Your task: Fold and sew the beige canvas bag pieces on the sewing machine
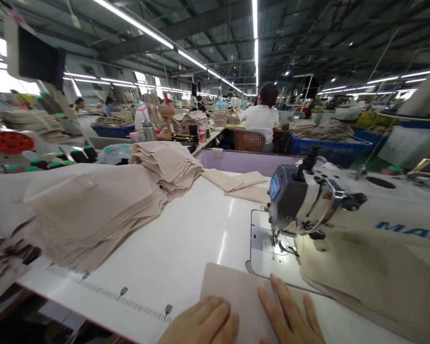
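Note:
A flat beige fabric piece (236, 284) lies on the white sewing table at the near edge, in front of the sewing machine (290, 191). My left hand (204, 320) is closed at the piece's left side, its fingers bent and pressed together on the cloth. My right hand (290, 315) rests open on the right part of the same piece, fingers spread. Beyond the fingertips are the metal needle plate (263, 260) and the presser foot (284, 246). The fabric's near end is partly hidden by my hands.
Stacks of beige fabric (93, 210) cover the table's left side. More pieces (243, 181) lie behind the needle area, and another pile (372, 282) sits under the machine arm. A printed ruler scale (123, 296) runs along the near edge. A person (261, 117) sits ahead.

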Demonstrator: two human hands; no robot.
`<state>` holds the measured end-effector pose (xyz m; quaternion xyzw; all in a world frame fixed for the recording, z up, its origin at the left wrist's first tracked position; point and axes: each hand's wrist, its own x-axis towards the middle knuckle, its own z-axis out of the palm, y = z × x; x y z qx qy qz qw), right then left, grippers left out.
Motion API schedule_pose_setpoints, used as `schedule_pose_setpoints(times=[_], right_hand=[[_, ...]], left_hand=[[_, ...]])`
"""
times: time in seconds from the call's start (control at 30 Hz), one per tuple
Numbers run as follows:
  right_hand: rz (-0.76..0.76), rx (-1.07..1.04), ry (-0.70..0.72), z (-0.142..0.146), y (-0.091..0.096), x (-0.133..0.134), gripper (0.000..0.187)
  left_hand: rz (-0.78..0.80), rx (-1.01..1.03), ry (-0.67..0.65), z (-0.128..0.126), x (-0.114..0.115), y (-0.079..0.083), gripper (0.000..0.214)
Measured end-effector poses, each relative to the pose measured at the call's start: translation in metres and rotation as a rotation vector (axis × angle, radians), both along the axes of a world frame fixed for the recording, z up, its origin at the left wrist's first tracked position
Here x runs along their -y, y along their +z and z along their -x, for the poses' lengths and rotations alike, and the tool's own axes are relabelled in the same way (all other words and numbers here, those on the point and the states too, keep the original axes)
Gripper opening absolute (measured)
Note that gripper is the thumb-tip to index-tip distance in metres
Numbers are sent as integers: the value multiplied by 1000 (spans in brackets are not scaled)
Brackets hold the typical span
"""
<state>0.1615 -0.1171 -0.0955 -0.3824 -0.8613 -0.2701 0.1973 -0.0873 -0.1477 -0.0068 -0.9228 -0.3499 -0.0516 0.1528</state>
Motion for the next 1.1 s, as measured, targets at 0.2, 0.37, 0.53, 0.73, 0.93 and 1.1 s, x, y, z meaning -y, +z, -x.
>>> schedule_pose_setpoints(times=[0.2, 0.37, 0.53, 0.73, 0.93, 1.1], right_hand=[[187, -56, 38, -15, 32, 4, 30], [468, -58, 118, -10, 83, -13, 21], [595, 177, 241, -20, 106, -51, 16], [562, -14, 287, -34, 90, -63, 25], [564, -77, 108, -34, 86, -64, 19], [541, -107, 112, -33, 88, -67, 20]], left_hand=[[194, 35, 155, -22, -52, 7, 47], [206, -30, 116, -50, -122, 13, 58], [218, -55, -66, -81, -139, 12, 20], [230, 107, -50, -86, -137, 1, 33], [279, 113, -16, -84, -149, 3, 27], [279, 118, -11, -87, -154, 0, 21]])
